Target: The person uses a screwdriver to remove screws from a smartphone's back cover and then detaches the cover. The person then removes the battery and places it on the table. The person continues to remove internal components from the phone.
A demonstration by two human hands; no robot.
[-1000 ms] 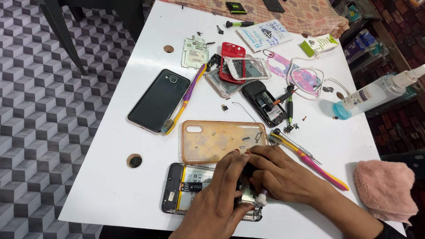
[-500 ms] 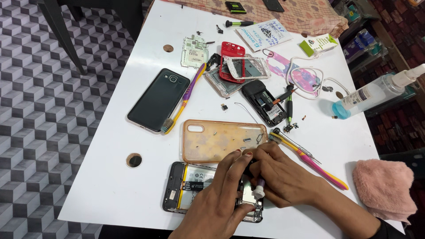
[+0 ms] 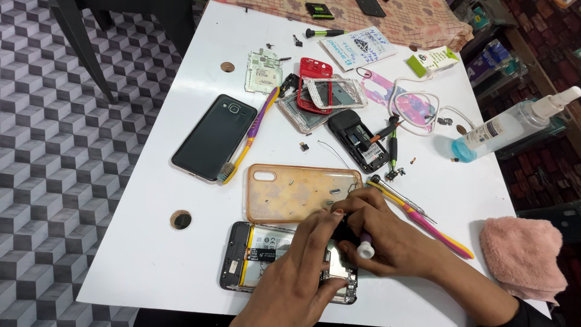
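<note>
An opened phone [image 3: 260,254] lies back-up near the table's front edge, its battery and inner parts showing. My left hand [image 3: 299,272] rests on its right half, fingertips pressing by the top end. My right hand [image 3: 393,233] is curled over the same spot and grips a small screwdriver with a white cap [image 3: 365,249], tip down into the phone. The tip and the phone's upper right part are hidden by my fingers. A clear orange phone case [image 3: 296,194] lies just behind, with a few small screws in it.
On the white table [image 3: 151,260]: a dark phone [image 3: 215,136], a purple-yellow toothbrush [image 3: 251,136], a black keypad phone [image 3: 360,142], red and clear frames [image 3: 315,88], a pink-yellow tool [image 3: 433,227], a spray bottle [image 3: 508,127], a pink cloth [image 3: 523,257] at the right edge.
Both hands stay over the opened phone. My right hand has shifted slightly and the screwdriver's white cap sits a little higher between the fingers.
</note>
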